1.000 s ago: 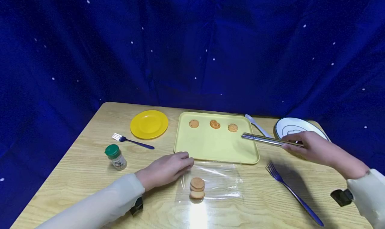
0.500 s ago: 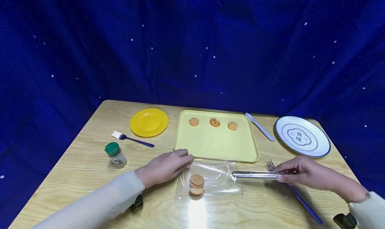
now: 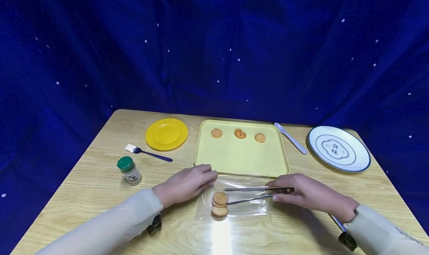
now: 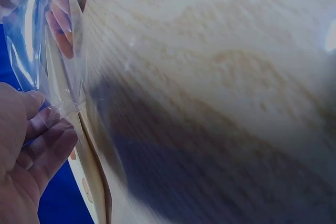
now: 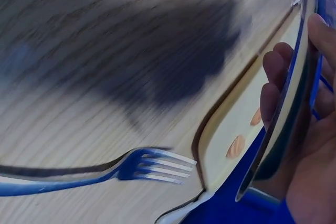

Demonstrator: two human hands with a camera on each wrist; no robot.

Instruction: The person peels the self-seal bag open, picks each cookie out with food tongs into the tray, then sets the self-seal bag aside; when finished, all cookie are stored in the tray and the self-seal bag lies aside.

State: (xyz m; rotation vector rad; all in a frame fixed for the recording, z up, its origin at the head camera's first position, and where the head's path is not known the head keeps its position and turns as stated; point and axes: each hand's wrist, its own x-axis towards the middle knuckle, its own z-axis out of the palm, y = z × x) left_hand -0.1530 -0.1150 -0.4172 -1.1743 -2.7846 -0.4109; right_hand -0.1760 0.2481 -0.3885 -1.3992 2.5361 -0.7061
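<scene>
A clear plastic bag (image 3: 246, 212) lies in front of the tray, with several round cookies (image 3: 219, 211) in a short row on it or in it; which, I cannot tell. My left hand (image 3: 187, 185) pinches the bag's upper left edge, and in the left wrist view thumb and fingers hold the lifted film (image 4: 29, 40). Metal tongs (image 3: 248, 189) are gripped in my right hand (image 3: 298, 190). Their two arms stand apart over the bag, the lower tip at the cookies' right side. Whether the tips are inside the film is unclear.
Behind the bag stands a yellow tray (image 3: 241, 160) with three cookies along its far side. A yellow plate (image 3: 166, 134), a small fork (image 3: 151, 154) and a green-capped shaker (image 3: 130, 171) are left. A spoon (image 3: 291, 139), a white plate (image 3: 360, 154) and a partly hidden fork (image 5: 152, 166) are right.
My right hand has brought the tongs from beside the tray's right edge down and left to the bag, and their arms have spread apart. My left hand stays at the bag's edge.
</scene>
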